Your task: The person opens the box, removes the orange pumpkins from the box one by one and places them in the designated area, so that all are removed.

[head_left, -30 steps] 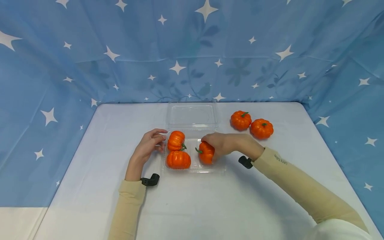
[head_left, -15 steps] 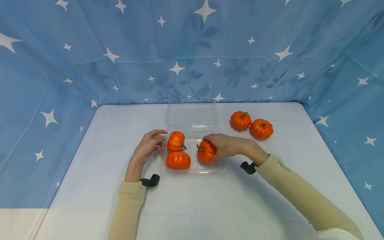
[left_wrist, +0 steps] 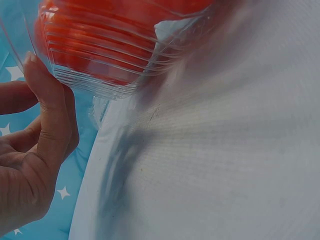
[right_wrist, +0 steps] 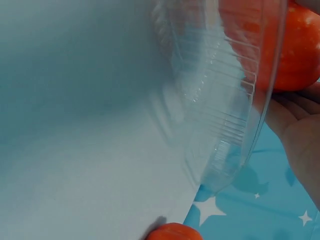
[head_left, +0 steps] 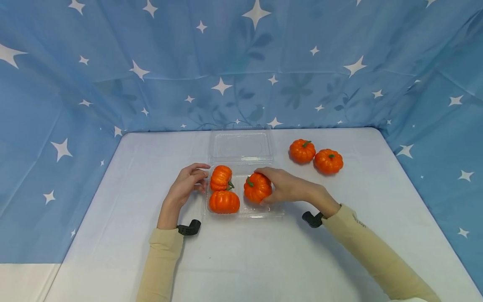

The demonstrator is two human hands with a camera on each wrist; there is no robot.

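Note:
A clear plastic clamshell container (head_left: 258, 213) lies with its lid folded back. Two small orange pumpkins fill its left side, the rear pumpkin (head_left: 221, 178) with its stem toward the right and the front pumpkin (head_left: 224, 202) resting on its side. My right hand (head_left: 284, 184) grips a third pumpkin (head_left: 258, 188) over the container's right half, fingers behind and thumb in front, its green stem facing up and left. Along the left rim, my left hand (head_left: 187, 180) touches the plastic with loosely bent fingers. In the left wrist view a fingertip (left_wrist: 31, 59) meets the rim.
Two more pumpkins, a rear one (head_left: 302, 151) and a nearer one (head_left: 328, 162), sit on the white table (head_left: 241, 260) right of the lid (head_left: 241, 144). A blue star-patterned curtain (head_left: 170, 96) surrounds the table's back and sides.
My right hand has turned the pumpkin it grips, so the stem swings from pointing left to facing up. The pumpkin also shifts slightly up and left. My left hand stays in place.

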